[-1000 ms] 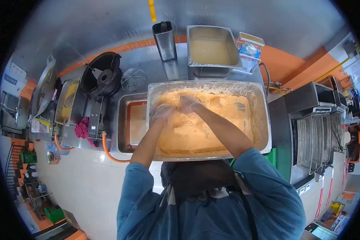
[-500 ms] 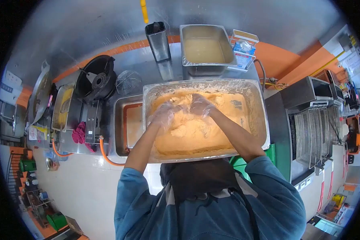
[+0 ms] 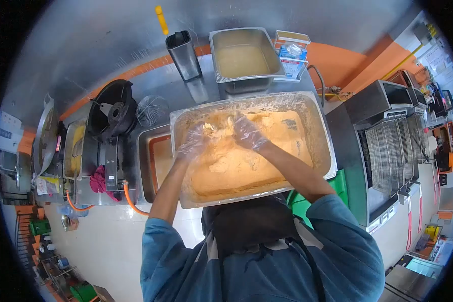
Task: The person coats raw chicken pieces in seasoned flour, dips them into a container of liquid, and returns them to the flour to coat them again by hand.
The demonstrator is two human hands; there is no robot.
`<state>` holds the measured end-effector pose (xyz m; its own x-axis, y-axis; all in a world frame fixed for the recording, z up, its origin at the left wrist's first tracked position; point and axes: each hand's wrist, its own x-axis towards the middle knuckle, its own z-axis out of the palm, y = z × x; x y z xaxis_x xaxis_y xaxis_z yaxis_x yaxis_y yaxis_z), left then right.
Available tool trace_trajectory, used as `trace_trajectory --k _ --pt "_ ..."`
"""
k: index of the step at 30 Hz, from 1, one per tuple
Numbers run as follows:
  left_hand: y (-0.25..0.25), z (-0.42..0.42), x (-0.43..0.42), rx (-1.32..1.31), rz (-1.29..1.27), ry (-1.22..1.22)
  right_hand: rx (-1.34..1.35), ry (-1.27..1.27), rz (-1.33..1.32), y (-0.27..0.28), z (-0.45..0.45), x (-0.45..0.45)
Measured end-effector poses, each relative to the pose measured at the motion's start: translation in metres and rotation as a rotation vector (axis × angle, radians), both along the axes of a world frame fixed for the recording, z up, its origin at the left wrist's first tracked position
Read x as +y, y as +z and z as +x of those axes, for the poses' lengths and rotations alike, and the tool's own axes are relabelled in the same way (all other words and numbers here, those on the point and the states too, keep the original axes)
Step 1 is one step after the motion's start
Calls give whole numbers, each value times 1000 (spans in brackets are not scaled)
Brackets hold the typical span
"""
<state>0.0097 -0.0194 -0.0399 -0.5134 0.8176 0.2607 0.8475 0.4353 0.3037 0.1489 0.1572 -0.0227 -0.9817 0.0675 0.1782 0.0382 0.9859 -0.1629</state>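
A large metal pan [image 3: 325, 143] in front of me holds a bed of orange-tan breading flour [image 3: 246, 168]. Clear plastic gloves cover both hands, which are over the far part of the pan. Between the fingers of my left hand [image 3: 194, 141] is a lumpy, flour-coated piece [image 3: 209, 129]. My right hand [image 3: 249, 132], a short way to its right, grips another pale coated piece [image 3: 230, 124]. The fingertips are partly blurred, and what lies under the coating cannot be made out.
Behind the pan stands a deep metal container [image 3: 244, 60] of cloudy liquid, beside a wire rack [image 3: 292, 63] with a blue box. To the left are a sink [image 3: 147, 166], a wire strainer [image 3: 152, 110] and a black burner [image 3: 117, 110]. Fryer baskets [image 3: 387, 151] hang at right.
My hands have moved apart and lifted slightly from the flour, each with a coated piece now showing at its fingers. The camera view has shifted a little.
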Motion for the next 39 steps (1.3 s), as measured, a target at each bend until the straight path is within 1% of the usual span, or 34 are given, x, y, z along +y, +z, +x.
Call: trace_trajectory --k 2,3,4,5,6,8,9,11,12,14,15,16,17,18,19,20,21,22,23,24,25,26,27,29,30,32,33,34,35,36,37,38,39 --pt "29 11 -7 -133 -149 -91 -83 221 -63 -24 9 9" --pt "34 12 -10 -197 -222 -132 -123 140 -174 -20 15 8" --pt "18 7 -14 -168 -302 -134 -163 60 -284 -6 22 5" --pt "-10 -2 -18 -139 -380 -132 -204 -17 -390 8 25 2" --pt "-26 -7 -21 -113 -459 -132 -339 -46 -351 20 23 -4" --pt "-21 8 -21 -329 -453 -68 -607 -112 -266 35 19 -17" --pt "-13 19 -17 -433 -446 -35 -559 -88 -226 16 18 -15" --pt "4 36 -13 -633 -429 32 -454 -36 -147 -50 11 -11" --pt "8 39 -13 -732 -419 68 -453 -18 -100 -66 11 -4" --pt "5 34 -18 -679 -477 10 -453 11 -5 -83 15 15" --pt "1 29 -18 -652 -504 -19 -457 -24 -72 -60 13 17" --pt "-2 22 -17 -614 -383 -21 -459 -58 -136 -11 11 18" --pt "-8 17 -19 -580 -269 -24 -466 -92 -205 15 10 17" --pt "-13 16 -17 -602 -195 -21 -509 35 -58 0 -4 17" --pt "-18 16 -15 -622 -122 -21 -548 163 86 0 -23 10" --pt "-21 12 -2 -689 -83 -17 -523 -88 -156 -1 -19 7" --pt "-16 9 8 -681 -141 15 -426 -332 -407 27 -14 -5" --pt "-11 7 18 -673 -200 46 -474 -254 -341 17 -20 -5" --pt "-7 8 24 -594 -362 106 -524 -181 -277 -7 -27 -5" --pt "-3 9 30 -511 -519 166 -549 -129 -268 -22 -29 -4" --pt "-15 8 32 -564 -459 132 -573 -78 -260 -37 -31 -3" --pt "-37 5 29 -614 -403 98 -595 -26 -253 -52 -32 -1" --pt "-50 4 24 -663 -350 65 -575 -150 -415 -18 -18 -11" --pt "-9 9 13 -513 -416 -95 -423 -224 -518 -21 -14 -4" --pt "16 14 11 -444 -445 -173 -303 -176 -459 -66 -18 10" --pt "50 28 12 -438 -528 4 -153 -168 -535 -68 -5 5" --pt "59 25 20 -418 -559 92 -101 -201 -649 -11 3 -3" --pt "43 13 18 -369 -458 -22 -56 -235 -764 21 8 -8" --pt "12 -2 5 -333 -367 -134 -100 -246 -700 12 11 -10" --pt "11 -8 3 -284 -265 -243 -133 -252 -630 8 6 -6" --pt "11 -12 7 -250 -261 -201 -158 -255 -552 6 -1 1" --pt "8 -11 2 -227 -268 -162 -199 -240 -570 1 3 3" --pt "18 -7 1 -198 -273 -127 -234 -227 -588 8 10 7"
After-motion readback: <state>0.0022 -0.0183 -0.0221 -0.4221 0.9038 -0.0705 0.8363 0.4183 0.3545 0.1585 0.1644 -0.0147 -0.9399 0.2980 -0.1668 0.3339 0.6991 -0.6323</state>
